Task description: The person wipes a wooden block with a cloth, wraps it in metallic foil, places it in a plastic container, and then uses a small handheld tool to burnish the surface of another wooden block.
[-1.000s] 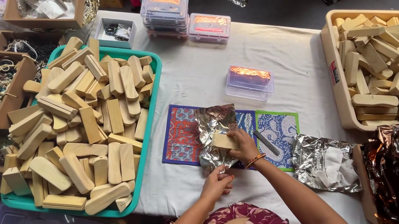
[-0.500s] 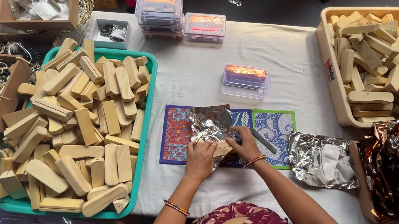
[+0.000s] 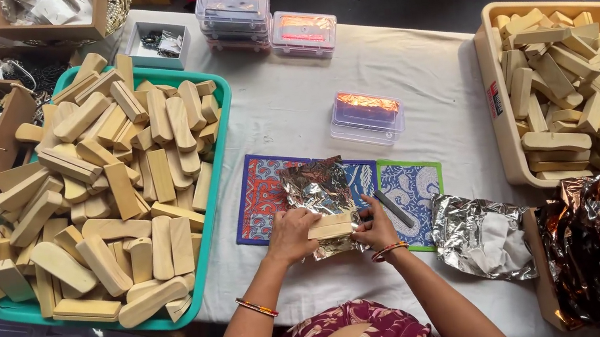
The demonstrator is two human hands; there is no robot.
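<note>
Both hands hold a pale wooden block (image 3: 331,226) on crinkled silver foil (image 3: 318,196) at the worktop's (image 3: 290,106) near edge. Left hand (image 3: 291,236) and right hand (image 3: 375,229) pinch its ends. Block looks light, stiff; foil thin, tearable.

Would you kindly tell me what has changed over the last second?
The left hand came in and joined the right hand on the wooden block, now lying on the silver foil. The green tray, patterned mat and boxes stayed put.
</note>
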